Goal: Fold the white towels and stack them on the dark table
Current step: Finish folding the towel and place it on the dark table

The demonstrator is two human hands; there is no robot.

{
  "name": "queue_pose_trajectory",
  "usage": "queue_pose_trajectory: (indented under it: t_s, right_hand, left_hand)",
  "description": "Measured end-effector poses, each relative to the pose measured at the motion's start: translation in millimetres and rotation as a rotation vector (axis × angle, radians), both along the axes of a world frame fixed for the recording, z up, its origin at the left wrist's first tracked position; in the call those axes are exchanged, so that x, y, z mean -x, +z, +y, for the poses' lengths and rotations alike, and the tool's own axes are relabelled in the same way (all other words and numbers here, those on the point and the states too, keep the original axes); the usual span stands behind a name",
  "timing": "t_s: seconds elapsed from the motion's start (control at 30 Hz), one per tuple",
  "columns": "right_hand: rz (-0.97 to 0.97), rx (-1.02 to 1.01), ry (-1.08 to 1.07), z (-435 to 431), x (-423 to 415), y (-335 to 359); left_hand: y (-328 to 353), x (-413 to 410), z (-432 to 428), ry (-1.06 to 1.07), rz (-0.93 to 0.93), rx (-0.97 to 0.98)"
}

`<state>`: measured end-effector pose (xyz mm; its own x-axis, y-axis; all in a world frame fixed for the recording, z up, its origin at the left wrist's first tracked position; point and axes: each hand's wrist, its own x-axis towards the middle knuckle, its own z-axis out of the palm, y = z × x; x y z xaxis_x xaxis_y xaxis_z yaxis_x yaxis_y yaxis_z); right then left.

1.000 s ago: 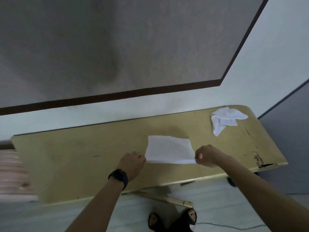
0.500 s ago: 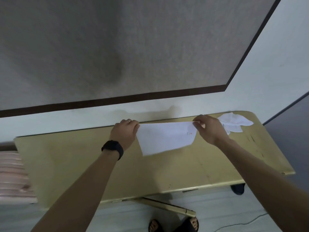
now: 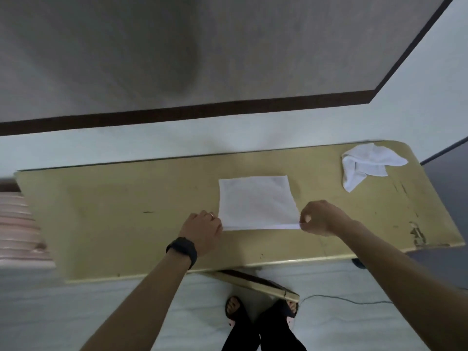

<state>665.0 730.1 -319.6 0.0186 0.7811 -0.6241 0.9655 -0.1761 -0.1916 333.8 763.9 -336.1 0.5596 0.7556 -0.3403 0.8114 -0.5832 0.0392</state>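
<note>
So off the table's left end there's some pink slatted thing [image 3: 17, 224], too blurry for me to say what it is. The table [image 3: 114, 224] itself is a long yellowish-olive top pushed up against the wall. The person stands at its near edge with both arms out over it. Their left hand [image 3: 202, 229], with a black watch [image 3: 182, 250] on the wrist and a ring [image 3: 211, 215] on one finger, has its fingers curled in and grips the near left corner of the flat towel [image 3: 255, 201]. That towel is white, already folded into a neat rectangle, and lies about mid-table, a bit closer to the near edge than to the wall side. Below the table's near edge you can see feet in dark sandals [image 3: 260, 310] on the floor. The right hand [image 3: 320, 219] pinches the towel's near right corner between thumb and fingers, and the layers show as a thin edge right there. A thin cable [image 3: 342, 298] runs across the floor in front of the table. Up at the table's far right corner sits a second white one, the crumpled towel [image 3: 367, 163], well apart from the flat one and not folded. There's also a scuffed patch [image 3: 417, 234] near the table's right end, by the near edge.
</note>
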Motion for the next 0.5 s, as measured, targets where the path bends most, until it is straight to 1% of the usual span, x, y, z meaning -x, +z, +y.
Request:
queue_pose_trajectory:
  t_s: [0.03,0.1,0.13,0.2,0.27,0.33,0.43,0.5]
  right_hand:
    - [0.006,0.097,0.002,-3,1,-8]
    - [0.025,0.185,-0.005,-8,2,-23]
    - [0.043,0.179,-0.029,-9,1,-30]
    - [0.090,0.101,-0.127,-4,-4,-45]
    - [0.177,-0.018,-0.288,5,-9,-58]
    - [0.244,-0.112,-0.421,16,-13,-71]
    - [0.257,-0.182,-0.504,27,-18,-88]
    - [0.266,-0.207,-0.556,30,-21,-100]
  left_hand:
    - [-7,-3,-4,0.015,0.023,0.097]
    - [-20,-6,-4,0.121,0.021,0.282]
    - [-28,-6,-2,0.210,-0.020,0.359]
    - [-42,-5,9,0.445,-0.181,0.461]
    - [-50,-6,23,0.633,-0.368,0.473]
    - [-58,-10,39,0.718,-0.495,0.431]
    - [-71,-22,58,0.760,-0.593,0.386]
    - [-82,-31,66,0.730,-0.583,0.366]
